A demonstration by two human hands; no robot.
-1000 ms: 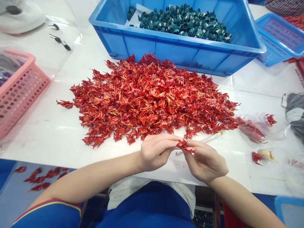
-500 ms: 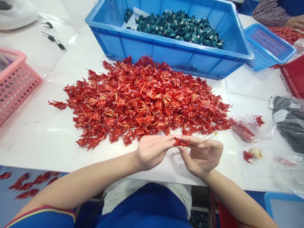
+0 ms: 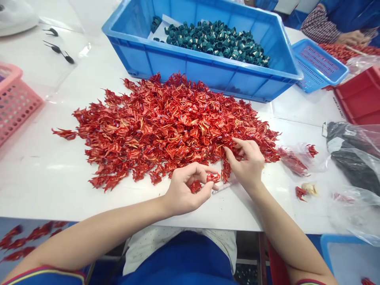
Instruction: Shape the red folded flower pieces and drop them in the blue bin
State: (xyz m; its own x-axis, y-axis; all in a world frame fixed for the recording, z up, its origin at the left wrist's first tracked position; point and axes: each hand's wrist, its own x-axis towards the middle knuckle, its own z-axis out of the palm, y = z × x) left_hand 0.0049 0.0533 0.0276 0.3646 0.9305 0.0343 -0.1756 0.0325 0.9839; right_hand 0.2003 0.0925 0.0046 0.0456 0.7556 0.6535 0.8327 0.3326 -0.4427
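A large heap of small red pointed pieces (image 3: pixel 166 122), glossy and petal-like, with yellow and blue streaks, lies on the white table. Just in front of the heap, my left hand (image 3: pixel 187 190) has thumb and fingers curled round one red petal-like piece (image 3: pixel 213 177). More red shows behind those fingers, partly hidden. My right hand (image 3: pixel 249 162) reaches to the heap's near right edge, thumb and forefinger apart, fingertips among the pieces. I see nothing held in it. A thin white stick (image 3: pixel 222 187) lies on the table between my hands.
A blue bin (image 3: pixel 202 65) with dark green ring-like pieces stands behind the heap. The pink basket (image 3: pixel 18 101) is at left, a blue basket (image 3: pixel 314 77) and red bin (image 3: pixel 360 95) at right. Plastic bags (image 3: pixel 353 154) lie nearby. Another person's hands (image 3: pixel 352 38) work at far right.
My hands have separated. The right moved up to the heap, its fingers parting; the left stayed low, its fingers now curled round a red piece. The view shifted slightly.
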